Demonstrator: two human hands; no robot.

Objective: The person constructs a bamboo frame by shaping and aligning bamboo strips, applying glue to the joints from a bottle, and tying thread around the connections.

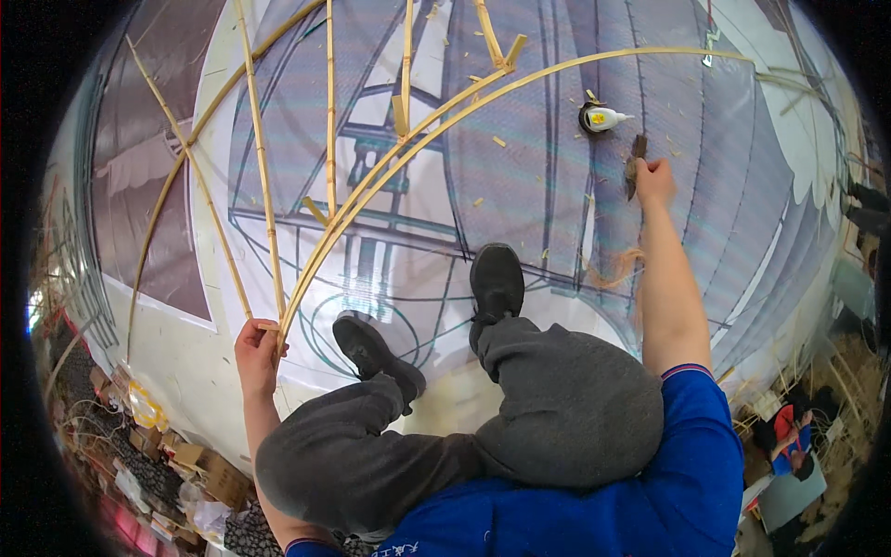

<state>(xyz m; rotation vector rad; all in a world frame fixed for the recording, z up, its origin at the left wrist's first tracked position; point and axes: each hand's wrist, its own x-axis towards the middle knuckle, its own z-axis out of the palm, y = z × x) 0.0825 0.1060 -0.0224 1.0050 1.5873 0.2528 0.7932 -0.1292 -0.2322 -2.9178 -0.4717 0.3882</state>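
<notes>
Now – left hand (257, 351): two bent bamboo strips (390, 167) | right hand (654, 176): one knife (635, 162)

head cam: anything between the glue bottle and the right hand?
Nothing sizeable. In the head view, the stretch from the glue bottle to the right hand is bare printed sheet with a few bamboo chips. The hand touches a dark tool.

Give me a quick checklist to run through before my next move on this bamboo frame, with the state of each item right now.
1. Left hand grips the joined ends of the bamboo strips: ok.
2. Right hand has a grip on the small dark tool: ok.
3. Glue bottle lies close to the right hand: ok.
4. Glue bottle capped: cannot tell.
5. Shoes off the strips: ok.
6. Printed sheet free of bamboo chips: not ok.
</notes>
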